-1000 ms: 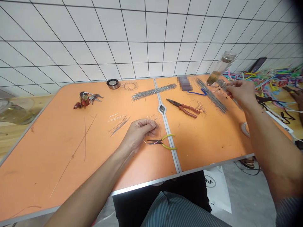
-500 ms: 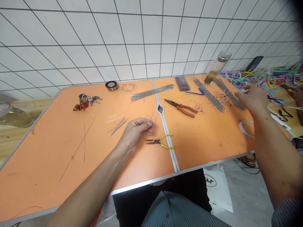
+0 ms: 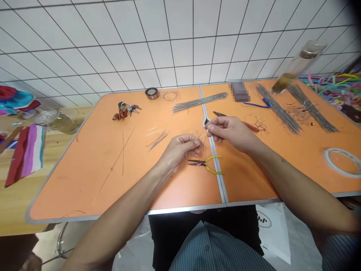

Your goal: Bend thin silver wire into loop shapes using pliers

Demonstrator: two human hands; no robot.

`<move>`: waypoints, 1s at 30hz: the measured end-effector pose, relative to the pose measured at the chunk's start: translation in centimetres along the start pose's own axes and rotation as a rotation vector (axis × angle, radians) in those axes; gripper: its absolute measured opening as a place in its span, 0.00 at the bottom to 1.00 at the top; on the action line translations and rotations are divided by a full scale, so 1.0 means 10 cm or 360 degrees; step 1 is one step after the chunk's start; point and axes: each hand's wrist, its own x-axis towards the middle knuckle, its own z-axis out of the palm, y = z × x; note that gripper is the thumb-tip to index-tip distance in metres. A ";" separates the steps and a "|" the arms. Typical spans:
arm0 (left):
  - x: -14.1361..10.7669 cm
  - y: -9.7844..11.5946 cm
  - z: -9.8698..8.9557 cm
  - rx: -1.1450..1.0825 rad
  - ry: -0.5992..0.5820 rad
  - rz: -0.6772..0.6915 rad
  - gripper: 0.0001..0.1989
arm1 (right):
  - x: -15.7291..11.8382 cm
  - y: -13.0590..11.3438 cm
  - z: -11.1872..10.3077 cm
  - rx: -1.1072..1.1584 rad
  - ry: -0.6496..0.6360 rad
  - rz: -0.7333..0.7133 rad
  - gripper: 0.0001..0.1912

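Note:
My left hand [image 3: 180, 151] is closed in a pinch on a thin wire bent into loops [image 3: 202, 140], held over the table near its centre seam. Just to the right, my right hand [image 3: 229, 132] has thumb and forefinger pressed together; anything between them is too fine to make out. Below the hands lie needle-nose pliers [image 3: 203, 163] with yellow handles. My right hand partly covers a second pair of pliers [image 3: 251, 127] with red-brown handles. Several short straight wires [image 3: 158, 141] rest left of my left hand.
A wire bundle [image 3: 200, 102] lies behind the hands, with two more bundles [image 3: 278, 109] [image 3: 313, 109] at right. Around them are a tape roll [image 3: 152, 93], keys [image 3: 129, 110], a tilted-looking glass bottle [image 3: 296, 69], a white ring [image 3: 342, 162] and coloured strands [image 3: 335, 88].
My right hand has come from beside the far-right wire bundle to the middle, close to my left hand. My left hand keeps its pinch on the looped wire. The view has turned left.

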 end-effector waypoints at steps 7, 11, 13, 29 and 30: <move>-0.02 -0.02 0.03 -0.0007 -0.0033 -0.0053 0.07 | 0.00 0.17 0.06 0.0222 -0.0019 -0.0055 0.16; -0.03 -0.02 0.04 0.0018 -0.0033 -0.0049 0.07 | 0.01 0.20 0.10 0.0264 0.0015 0.0042 0.18; -0.03 -0.02 0.04 0.0042 -0.0022 -0.0046 0.07 | 0.02 0.23 0.11 0.0303 -0.0012 0.0080 0.19; 0.00 -0.07 0.02 0.0109 -0.0036 -0.0084 0.06 | 0.07 0.34 0.19 0.0753 -0.0151 0.0246 0.25; 0.00 -0.07 0.02 0.0079 -0.0013 -0.0075 0.07 | 0.06 0.33 0.18 0.0742 -0.0112 0.0224 0.24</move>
